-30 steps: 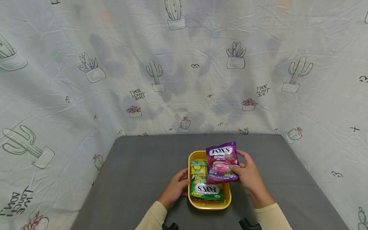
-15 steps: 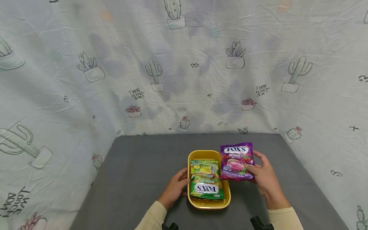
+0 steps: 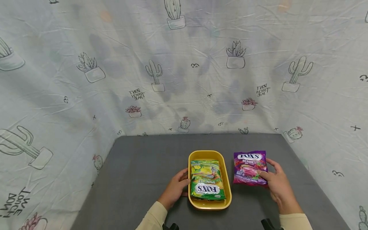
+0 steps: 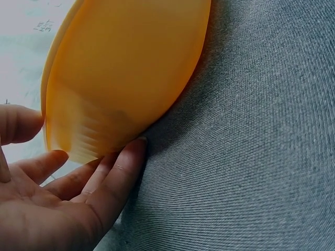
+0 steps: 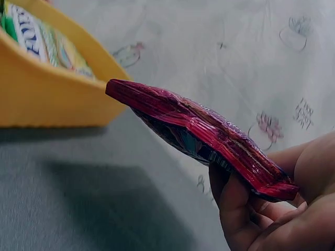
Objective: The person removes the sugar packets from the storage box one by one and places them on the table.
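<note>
Seems a curtained-off booth: pale cactus-printed sheeting (image 3: 178, 102) walls in the grey fabric-topped desk (image 3: 143, 166) along far and side edges.

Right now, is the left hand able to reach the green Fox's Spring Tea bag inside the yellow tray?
Probably yes: the left hand touches the outside of the yellow tray, nothing covers the green Fox's Spring Tea bag, and only the rim seems to stand between.
</note>
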A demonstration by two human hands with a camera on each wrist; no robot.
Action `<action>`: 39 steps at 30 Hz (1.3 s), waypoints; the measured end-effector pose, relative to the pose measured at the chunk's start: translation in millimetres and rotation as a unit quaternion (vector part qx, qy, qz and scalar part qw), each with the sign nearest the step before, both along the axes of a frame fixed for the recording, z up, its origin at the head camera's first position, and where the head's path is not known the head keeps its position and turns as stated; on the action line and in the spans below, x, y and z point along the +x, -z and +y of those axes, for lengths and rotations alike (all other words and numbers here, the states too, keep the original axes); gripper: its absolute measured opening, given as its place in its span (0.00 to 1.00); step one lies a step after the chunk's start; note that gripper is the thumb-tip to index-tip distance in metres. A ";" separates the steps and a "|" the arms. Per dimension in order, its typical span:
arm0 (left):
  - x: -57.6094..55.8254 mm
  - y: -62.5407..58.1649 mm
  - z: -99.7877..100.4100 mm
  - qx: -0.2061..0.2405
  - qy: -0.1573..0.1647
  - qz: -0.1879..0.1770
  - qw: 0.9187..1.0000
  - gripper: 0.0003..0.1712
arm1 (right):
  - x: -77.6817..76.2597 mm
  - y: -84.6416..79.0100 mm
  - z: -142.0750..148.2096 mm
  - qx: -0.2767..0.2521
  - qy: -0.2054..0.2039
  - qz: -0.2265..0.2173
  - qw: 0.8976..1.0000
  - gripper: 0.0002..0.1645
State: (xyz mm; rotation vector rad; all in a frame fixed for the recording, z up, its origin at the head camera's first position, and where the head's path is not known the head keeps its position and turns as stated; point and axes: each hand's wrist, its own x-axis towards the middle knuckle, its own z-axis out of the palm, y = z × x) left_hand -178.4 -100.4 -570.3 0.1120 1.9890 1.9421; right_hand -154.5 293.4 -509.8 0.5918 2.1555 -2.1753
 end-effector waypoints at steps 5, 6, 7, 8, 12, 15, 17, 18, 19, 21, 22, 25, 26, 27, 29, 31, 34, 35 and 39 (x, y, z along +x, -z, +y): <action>0.7 3.0 -1.0 0.005 0.006 0.007 1.000 0.37 | 1.1 12.7 4.8 0.000 -0.012 -0.011 1.000 0.51; 0.5 3.3 -1.2 0.005 0.007 0.009 1.000 0.37 | 1.5 15.1 5.3 -0.002 -0.016 -0.013 1.000 0.50; 0.2 3.8 -1.4 0.007 0.008 0.011 1.000 0.37 | 1.7 17.9 6.2 -0.003 -0.018 -0.015 1.000 0.50; 0.1 4.1 -1.5 0.007 0.009 0.011 1.000 0.37 | 2.2 21.0 7.6 -0.003 -0.022 -0.015 1.000 0.50; -0.4 2.9 -1.1 0.005 0.010 0.011 1.000 0.37 | 4.1 31.7 14.2 0.002 -0.032 -0.028 0.999 0.49; -0.4 0.8 -0.9 0.004 0.010 0.009 1.000 0.37 | 5.4 36.1 18.2 0.011 -0.042 -0.037 0.998 0.49; -0.8 -0.4 -0.6 0.006 0.011 0.010 1.000 0.37 | 5.5 37.3 20.0 0.016 -0.047 -0.039 0.998 0.49; -1.2 -1.0 -0.5 0.006 0.012 0.012 1.000 0.37 | 5.5 37.9 20.7 0.019 -0.050 -0.040 0.998 0.49; -1.6 -2.0 -0.4 0.005 0.012 0.012 1.000 0.37 | 5.1 38.5 21.4 0.025 -0.052 -0.041 0.998 0.49; -2.3 -3.5 -0.1 0.004 0.012 0.013 1.000 0.37 | 4.0 39.4 22.2 0.041 -0.053 -0.042 0.997 0.48; -2.6 -3.8 -0.1 0.003 0.012 0.012 1.000 0.37 | 3.4 40.1 22.4 0.048 -0.053 -0.044 0.996 0.48; -2.9 -5.1 0.0 0.000 0.009 0.008 1.000 0.37 | 1.2 42.6 22.5 0.070 -0.051 -0.049 0.995 0.48; -2.8 -5.3 0.1 0.000 0.009 0.007 1.000 0.37 | 0.7 43.1 22.2 0.082 -0.051 -0.050 0.994 0.48; -2.7 -5.3 0.1 0.000 0.008 0.007 1.000 0.37 | 0.4 43.7 21.9 0.093 -0.052 -0.052 0.993 0.48; -2.5 -5.0 0.0 -0.001 0.009 0.006 1.000 0.37 | 0.4 44.3 21.3 0.121 -0.057 -0.055 0.989 0.48; -2.1 -4.4 -0.2 0.000 0.009 0.004 1.000 0.37 | 1.1 43.7 20.1 0.154 -0.064 -0.056 0.984 0.48; -1.8 -3.2 -0.6 0.002 0.010 0.005 1.000 0.38 | 2.4 41.9 18.0 0.194 -0.066 -0.056 0.977 0.48; -1.8 -3.1 -0.6 0.003 0.010 0.005 1.000 0.38 | 2.8 41.0 17.1 0.202 -0.064 -0.056 0.976 0.47; -2.1 -2.7 -0.5 0.004 0.010 0.006 1.000 0.38 | 3.3 38.9 15.6 0.229 -0.049 -0.060 0.970 0.45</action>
